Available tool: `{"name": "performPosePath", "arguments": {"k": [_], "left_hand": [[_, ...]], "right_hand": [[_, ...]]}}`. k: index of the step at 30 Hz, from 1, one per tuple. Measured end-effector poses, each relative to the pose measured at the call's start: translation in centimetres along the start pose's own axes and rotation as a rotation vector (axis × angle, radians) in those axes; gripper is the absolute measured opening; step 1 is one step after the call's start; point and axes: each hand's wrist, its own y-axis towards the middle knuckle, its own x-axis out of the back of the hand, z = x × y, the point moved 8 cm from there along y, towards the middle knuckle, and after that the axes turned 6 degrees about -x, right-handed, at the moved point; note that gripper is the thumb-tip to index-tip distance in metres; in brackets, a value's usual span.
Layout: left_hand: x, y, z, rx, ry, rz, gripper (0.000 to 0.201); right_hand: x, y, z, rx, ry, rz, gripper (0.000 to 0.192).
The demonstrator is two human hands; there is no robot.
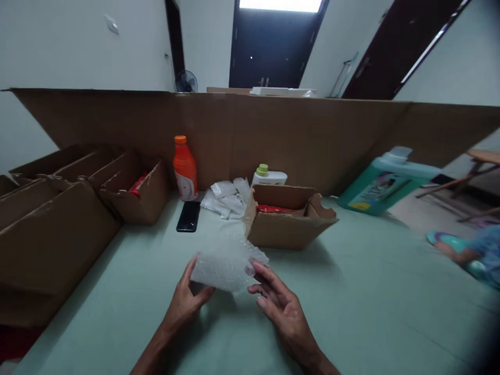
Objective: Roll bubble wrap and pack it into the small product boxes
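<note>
A piece of clear bubble wrap (224, 268) is held just above the pale green table surface, in front of me. My left hand (187, 294) grips its left edge between thumb and fingers. At the right edge of the wrap is my right hand (279, 307), its fingers apart and the index finger seeming to touch the wrap's corner. Whether anything lies inside the wrap cannot be made out. Just behind it, to the right, stands a small open cardboard box (291, 229) with something red in it. Several crumpled white wrapped pieces (224, 200) lie behind the wrap.
A black phone (188, 216) lies before an orange bottle (184, 169). Open cardboard boxes (135, 195) line the left side. A white bottle with a green cap (269, 176) and a teal jug (385, 182) stand along a tall cardboard wall (281, 135). At far right a person's foot (449, 250) shows.
</note>
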Motion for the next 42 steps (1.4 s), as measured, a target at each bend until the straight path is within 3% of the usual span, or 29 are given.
{"name": "performPosePath", "arguments": {"k": [2, 7, 12, 15, 18, 22, 24, 26, 29, 33, 35, 39, 40, 42], "left_hand": [[-1.6, -1.2, -0.2, 0.094, -0.093, 0.137, 0.065], [-2.3, -2.6, -1.8, 0.137, -0.101, 0.222, 0.042], [0.0, -2.2, -2.5, 0.089, -0.027, 0.058, 0.026], [-0.1, -2.5, -2.4, 0.096, 0.012, 0.043, 0.027], [-2.7, -2.7, -4.0, -0.023, 0.202, 0.125, 0.041], [-9.2, -3.4, -6.9, -0.297, 0.595, 0.233, 0.051], [-11.4, -3.6, -7.0, -0.313, 0.684, 0.254, 0.041], [-11.7, -3.3, -6.6, -0.291, 0.679, 0.230, 0.019], [-9.1, -2.5, -5.8, -0.277, 0.617, 0.145, 0.016], [-2.0, -2.6, -4.0, -0.202, 0.442, -0.079, 0.032], [1.3, -3.6, -2.8, -0.159, 0.430, -0.121, 0.041], [5.7, -5.8, -1.9, -0.148, 0.559, 0.046, 0.031], [7.0, -6.1, -2.4, -0.136, 0.606, 0.022, 0.025], [9.5, -6.1, -4.4, -0.098, 0.735, -0.143, 0.022]], "right_hand": [[2.2, -1.7, -2.2, -0.108, 0.085, -0.091, 0.057], [6.7, -5.7, -5.7, -0.263, 0.147, -0.276, 0.056], [9.0, -7.8, -7.4, -0.309, 0.139, -0.358, 0.063], [9.5, -8.1, -8.0, -0.317, 0.110, -0.376, 0.068], [9.2, -8.1, -8.2, -0.321, 0.086, -0.331, 0.068], [8.4, -7.8, -7.6, -0.280, 0.063, -0.262, 0.062], [8.5, -7.9, -7.3, -0.254, 0.020, -0.267, 0.061], [9.1, -8.4, -7.2, -0.238, -0.027, -0.314, 0.061], [10.2, -9.2, -7.2, -0.212, -0.050, -0.399, 0.063], [11.2, -9.7, -7.2, -0.215, -0.102, -0.400, 0.062], [12.3, -9.7, -7.2, -0.241, -0.195, -0.367, 0.056], [17.6, -9.9, -5.8, -0.216, -0.476, -0.450, 0.048], [19.0, -9.7, -5.0, -0.188, -0.550, -0.495, 0.048], [21.3, -8.3, -3.1, -0.109, -0.670, -0.549, 0.048]]}}
